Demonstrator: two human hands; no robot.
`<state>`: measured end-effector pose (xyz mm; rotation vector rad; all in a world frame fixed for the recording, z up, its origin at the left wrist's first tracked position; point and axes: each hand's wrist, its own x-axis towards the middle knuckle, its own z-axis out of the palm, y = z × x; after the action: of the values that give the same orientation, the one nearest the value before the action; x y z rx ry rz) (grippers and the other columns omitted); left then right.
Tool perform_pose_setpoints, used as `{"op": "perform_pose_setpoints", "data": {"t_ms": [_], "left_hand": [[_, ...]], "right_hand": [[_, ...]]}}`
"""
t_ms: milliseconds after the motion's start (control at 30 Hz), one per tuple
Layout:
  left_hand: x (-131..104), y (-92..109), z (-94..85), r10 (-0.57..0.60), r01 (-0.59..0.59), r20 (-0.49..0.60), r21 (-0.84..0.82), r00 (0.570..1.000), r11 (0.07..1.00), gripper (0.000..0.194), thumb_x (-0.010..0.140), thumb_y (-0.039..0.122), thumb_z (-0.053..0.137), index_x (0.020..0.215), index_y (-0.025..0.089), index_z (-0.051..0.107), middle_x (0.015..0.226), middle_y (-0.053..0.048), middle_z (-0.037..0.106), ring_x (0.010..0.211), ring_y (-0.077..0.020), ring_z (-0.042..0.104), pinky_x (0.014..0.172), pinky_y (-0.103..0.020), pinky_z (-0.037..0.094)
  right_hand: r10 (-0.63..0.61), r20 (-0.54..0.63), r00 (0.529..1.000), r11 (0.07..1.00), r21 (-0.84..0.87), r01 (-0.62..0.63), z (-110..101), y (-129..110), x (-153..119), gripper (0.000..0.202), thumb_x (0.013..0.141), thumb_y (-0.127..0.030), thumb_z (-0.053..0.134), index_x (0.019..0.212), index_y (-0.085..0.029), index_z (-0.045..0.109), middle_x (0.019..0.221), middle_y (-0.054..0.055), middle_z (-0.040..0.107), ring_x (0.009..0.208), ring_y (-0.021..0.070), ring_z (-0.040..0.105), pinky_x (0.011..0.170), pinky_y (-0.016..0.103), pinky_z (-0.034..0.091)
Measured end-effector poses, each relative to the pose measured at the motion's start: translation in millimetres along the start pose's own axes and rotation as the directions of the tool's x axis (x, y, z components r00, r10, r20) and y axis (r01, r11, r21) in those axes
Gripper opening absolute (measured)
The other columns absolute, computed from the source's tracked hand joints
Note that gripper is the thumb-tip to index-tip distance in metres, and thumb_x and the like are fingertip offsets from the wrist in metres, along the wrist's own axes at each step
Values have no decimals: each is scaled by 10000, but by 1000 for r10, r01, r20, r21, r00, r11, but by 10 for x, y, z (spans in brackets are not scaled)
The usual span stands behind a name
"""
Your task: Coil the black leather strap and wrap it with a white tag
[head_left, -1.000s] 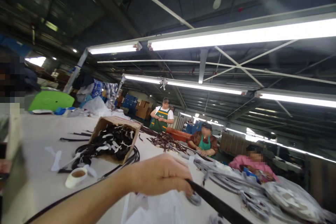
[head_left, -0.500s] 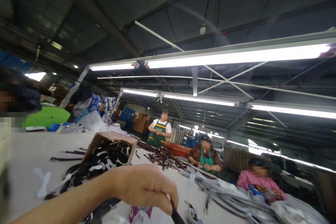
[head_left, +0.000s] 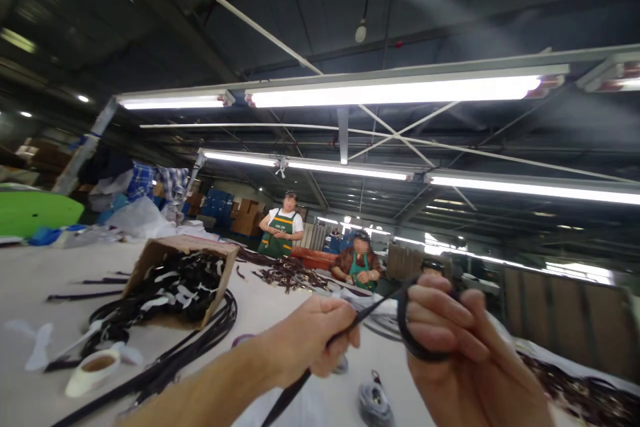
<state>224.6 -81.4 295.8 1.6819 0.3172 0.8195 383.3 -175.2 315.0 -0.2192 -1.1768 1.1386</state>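
Two hands work on one black strap [head_left: 370, 312] above the near edge of the table [head_left: 45, 303]. The left hand [head_left: 320, 340] pinches the strap between thumb and fingers, and its long end runs down from there toward the near edge. The right hand [head_left: 450, 340] is curled around the other end, which bends into a small loop around its fingers [head_left: 435, 317]. Between the hands the strap is stretched almost straight.

To coil it well, I judge that the left hand should keep a light tension and let the strap slide, while the right hand turns the loop flat, without twist. Each new turn should lie on the turn before, so the coil does not spring open.

Toward the far left part of the table a cardboard box [head_left: 175, 267] lies on its side with black and white straps spilling out. A tape roll [head_left: 95, 368] lies near the left edge. Other people work at the far edge.
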Motion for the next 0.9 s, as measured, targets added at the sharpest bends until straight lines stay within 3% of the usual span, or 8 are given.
{"op": "perform_pose_setpoints", "data": {"t_ms": [167,333,433,533,600,700,800,900], "left_hand": [[-82,-143,73,324,-184,-172,544,930,819,126,874,332,534,917,223,580,637,67,473,589,-100,415,552,-210,290],[-221,-307,-70,305,-67,-110,853,946,517,362,951,387,366,653,199,448,645,17,495,635,-140,446,596,-267,254],[-315,-364,-113,163,-23,-118,740,980,672,393,924,416,372,626,195,503,551,32,449,571,-129,434,555,-242,265],[-433,-300,-133,-44,80,-92,432,995,899,443,849,559,413,618,197,524,411,71,345,396,-102,295,417,-233,193],[-516,-180,-189,-150,161,-64,244,987,956,463,759,637,483,594,205,505,355,94,296,332,-85,209,358,-238,121],[-612,34,-389,-209,216,-59,188,976,958,425,695,595,589,568,197,513,340,108,276,318,-65,176,339,-227,99],[-643,148,-657,-213,228,-83,312,974,922,309,697,441,667,598,169,559,399,100,326,375,-57,210,371,-215,121],[-628,127,-823,-179,155,23,394,984,906,252,645,346,757,702,162,594,519,81,445,463,-63,312,434,-204,204]], "right_hand": [[-252,-116,961,954,139,267,52,247,309,278,704,-273,866,838,-162,648,738,-52,565,554,24,522,710,156,587],[-489,-57,870,860,-198,470,-176,500,418,203,880,-411,680,914,-211,660,778,-25,616,675,106,584,788,307,590],[-557,25,830,707,-510,490,-362,574,483,169,967,-386,534,1014,-239,604,909,14,654,793,167,642,790,358,569],[-511,289,809,271,-840,471,-504,634,515,148,980,-301,447,1037,-226,562,1008,74,670,922,228,650,835,397,529],[-329,435,838,-15,-890,456,-563,682,487,166,950,-235,412,1031,-199,553,970,100,690,903,253,662,801,397,528],[28,446,895,-180,-878,443,-599,767,343,212,902,-196,371,989,-166,562,858,121,699,791,283,670,705,408,536],[236,358,903,-99,-916,389,-591,832,112,185,889,-291,429,863,-207,592,790,97,687,741,270,647,684,374,527],[396,211,894,277,-955,102,-581,814,-123,263,879,-465,525,769,-250,628,699,49,678,624,221,627,570,292,505]]}}
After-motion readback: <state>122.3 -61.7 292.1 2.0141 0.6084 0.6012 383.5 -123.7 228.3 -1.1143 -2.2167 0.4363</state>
